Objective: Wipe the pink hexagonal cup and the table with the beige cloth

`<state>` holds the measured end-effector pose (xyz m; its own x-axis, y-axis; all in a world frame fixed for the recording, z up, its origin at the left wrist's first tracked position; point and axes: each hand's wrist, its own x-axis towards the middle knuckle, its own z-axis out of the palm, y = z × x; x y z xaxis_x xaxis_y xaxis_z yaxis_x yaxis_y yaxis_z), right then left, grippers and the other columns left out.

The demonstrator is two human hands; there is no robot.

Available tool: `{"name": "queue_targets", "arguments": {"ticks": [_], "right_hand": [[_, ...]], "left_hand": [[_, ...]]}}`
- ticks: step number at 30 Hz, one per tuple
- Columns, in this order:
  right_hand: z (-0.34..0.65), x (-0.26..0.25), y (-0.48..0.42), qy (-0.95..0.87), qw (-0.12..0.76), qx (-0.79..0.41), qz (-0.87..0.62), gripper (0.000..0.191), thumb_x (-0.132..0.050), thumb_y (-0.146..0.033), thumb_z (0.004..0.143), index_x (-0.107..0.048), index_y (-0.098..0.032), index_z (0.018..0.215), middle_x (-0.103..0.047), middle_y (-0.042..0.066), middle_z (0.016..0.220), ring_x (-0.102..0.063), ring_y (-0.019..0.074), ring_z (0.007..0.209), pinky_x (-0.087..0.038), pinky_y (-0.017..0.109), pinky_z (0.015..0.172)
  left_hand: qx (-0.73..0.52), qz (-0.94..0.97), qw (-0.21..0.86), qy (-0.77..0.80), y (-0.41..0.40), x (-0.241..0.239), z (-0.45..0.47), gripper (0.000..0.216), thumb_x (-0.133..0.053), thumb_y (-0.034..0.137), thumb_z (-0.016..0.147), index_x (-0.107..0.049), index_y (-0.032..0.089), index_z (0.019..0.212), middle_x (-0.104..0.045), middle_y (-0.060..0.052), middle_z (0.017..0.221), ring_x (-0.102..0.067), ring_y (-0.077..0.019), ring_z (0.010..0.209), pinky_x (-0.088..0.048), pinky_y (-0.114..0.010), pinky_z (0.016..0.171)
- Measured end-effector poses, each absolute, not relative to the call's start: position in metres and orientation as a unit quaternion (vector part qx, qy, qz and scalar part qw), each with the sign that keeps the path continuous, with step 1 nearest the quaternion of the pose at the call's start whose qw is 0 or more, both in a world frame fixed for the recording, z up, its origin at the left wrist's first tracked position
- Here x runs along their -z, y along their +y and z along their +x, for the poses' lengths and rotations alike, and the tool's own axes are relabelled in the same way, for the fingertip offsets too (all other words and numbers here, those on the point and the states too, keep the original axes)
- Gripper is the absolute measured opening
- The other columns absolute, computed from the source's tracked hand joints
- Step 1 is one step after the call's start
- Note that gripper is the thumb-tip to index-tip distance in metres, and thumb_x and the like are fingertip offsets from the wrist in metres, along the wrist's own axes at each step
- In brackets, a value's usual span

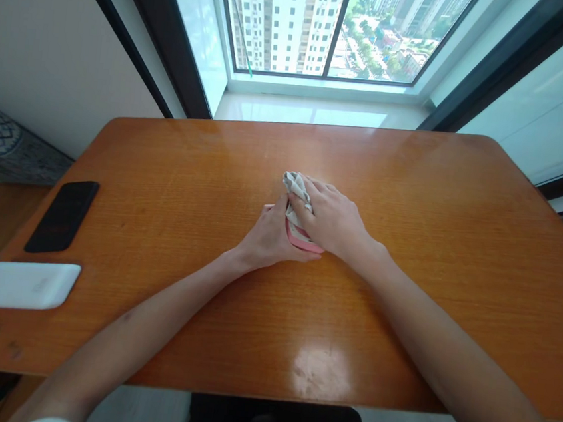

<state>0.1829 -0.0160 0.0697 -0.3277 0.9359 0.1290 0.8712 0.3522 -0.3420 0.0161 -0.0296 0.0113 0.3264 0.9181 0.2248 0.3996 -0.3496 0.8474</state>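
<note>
Near the middle of the wooden table, my left hand (273, 235) is closed around a small pink-edged object (303, 243), with the thumb along its near side. What kind of object it is, I cannot make out, since both hands cover most of it. My right hand (334, 218) lies over it, fingers bent around a crumpled whitish cloth (297, 198). The cloth presses against the pink object and bunches up past the fingertips at the far side.
A brown wooden table (189, 181) fills most of the view. On its left side lie a black phone (62, 216) and a white rounded device (25, 285). Behind the far edge is a window (325, 28) with a pale sill. A patterned grey fabric item (14, 142) is at far left.
</note>
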Motion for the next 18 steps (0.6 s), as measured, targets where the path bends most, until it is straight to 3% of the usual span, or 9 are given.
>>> {"name": "queue_targets", "arguments": {"ticks": [4, 8, 10, 15, 18], "right_hand": [[0.182, -0.071, -0.043, -0.831, 0.152, -0.057, -0.532, 0.063, -0.036, -0.036, 0.117, -0.047, -0.01, 0.172, -0.048, 0.019, 0.18, -0.045, 0.0387, 0.169, -0.039, 0.062, 0.138], [0.185, -0.071, -0.083, -0.852, 0.14, -0.038, -0.503, 0.065, -0.04, -0.033, 0.115, -0.041, -0.009, 0.175, -0.039, 0.018, 0.184, -0.033, 0.039, 0.175, -0.025, 0.067, 0.144], [0.185, -0.07, -0.09, -0.855, 0.139, -0.039, -0.499, 0.065, -0.041, -0.032, 0.115, -0.04, -0.008, 0.176, -0.039, 0.018, 0.184, -0.033, 0.0379, 0.175, -0.022, 0.066, 0.145], [0.184, -0.069, -0.055, -0.825, 0.141, -0.058, -0.544, 0.067, -0.039, -0.037, 0.115, -0.042, -0.008, 0.175, -0.038, 0.021, 0.184, -0.035, 0.039, 0.174, -0.031, 0.066, 0.142], [0.18, -0.069, -0.033, -0.812, 0.136, -0.074, -0.563, 0.067, -0.037, -0.039, 0.116, -0.043, -0.007, 0.174, -0.041, 0.021, 0.183, -0.038, 0.0397, 0.172, -0.036, 0.064, 0.139]], "left_hand": [[-0.373, 0.745, 0.36, 0.421, -0.025, -0.008, 0.016, 0.097, -0.107, 0.044, 0.057, -0.061, 0.026, 0.141, -0.079, -0.012, 0.132, -0.08, -0.0366, 0.113, -0.063, -0.055, 0.105], [-0.335, 0.799, 0.309, 0.392, -0.018, 0.003, 0.013, 0.059, -0.093, 0.037, 0.077, -0.07, 0.024, 0.13, -0.078, -0.014, 0.14, -0.077, -0.0368, 0.123, -0.06, -0.056, 0.112], [-0.332, 0.811, 0.292, 0.383, -0.018, 0.007, 0.012, 0.051, -0.089, 0.034, 0.08, -0.072, 0.023, 0.126, -0.078, -0.014, 0.138, -0.076, -0.0377, 0.127, -0.057, -0.058, 0.116], [-0.376, 0.768, 0.325, 0.405, -0.022, 0.0, 0.014, 0.097, -0.104, 0.039, 0.061, -0.06, 0.025, 0.146, -0.078, -0.013, 0.137, -0.078, -0.0369, 0.12, -0.059, -0.056, 0.112], [-0.378, 0.754, 0.333, 0.42, -0.025, -0.007, 0.016, 0.111, -0.107, 0.042, 0.057, -0.054, 0.027, 0.153, -0.076, -0.013, 0.139, -0.078, -0.0377, 0.121, -0.058, -0.057, 0.112]]}}
